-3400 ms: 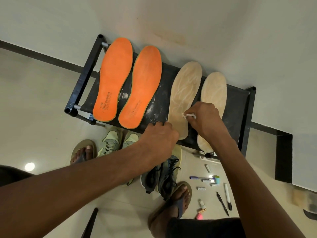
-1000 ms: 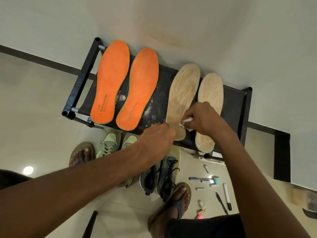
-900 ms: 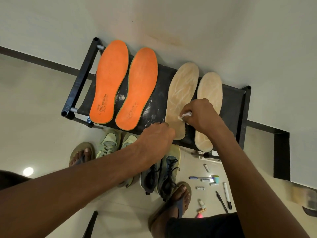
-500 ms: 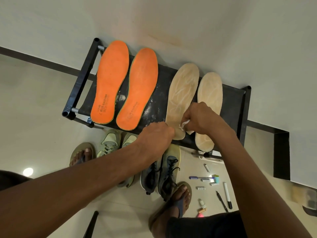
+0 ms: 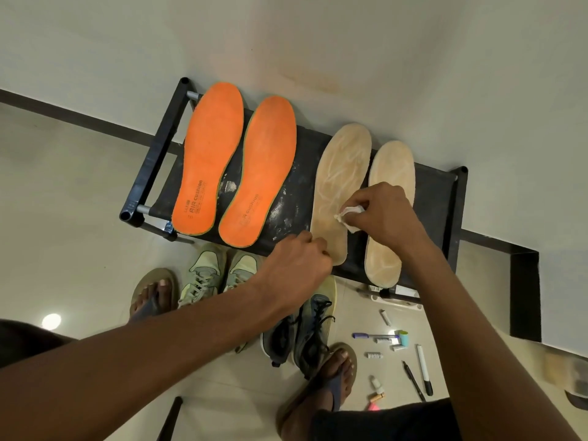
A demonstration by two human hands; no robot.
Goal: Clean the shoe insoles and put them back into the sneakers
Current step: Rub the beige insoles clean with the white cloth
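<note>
Two orange insoles (image 5: 208, 157) (image 5: 259, 171) and two beige insoles (image 5: 342, 173) (image 5: 389, 186) lie side by side on a black rack (image 5: 445, 198). My right hand (image 5: 386, 214) pinches a small white wipe (image 5: 348, 214) and presses it on the middle of the left beige insole. My left hand (image 5: 299, 265) holds down that insole's heel end at the rack's front edge. On the floor below stand pale green sneakers (image 5: 219, 272) and dark sneakers (image 5: 302, 332), partly hidden by my left forearm.
The rack stands against a white wall. Pens, markers and small tubes (image 5: 394, 338) are scattered on the tiled floor at the right. My feet in sandals (image 5: 154, 294) (image 5: 334, 374) stand beside the sneakers. A dark step (image 5: 525, 294) is at the right.
My right hand with the wipe has rubbed back and forth along the left beige insole, now a little higher on it. My left hand stays on the heel end.
</note>
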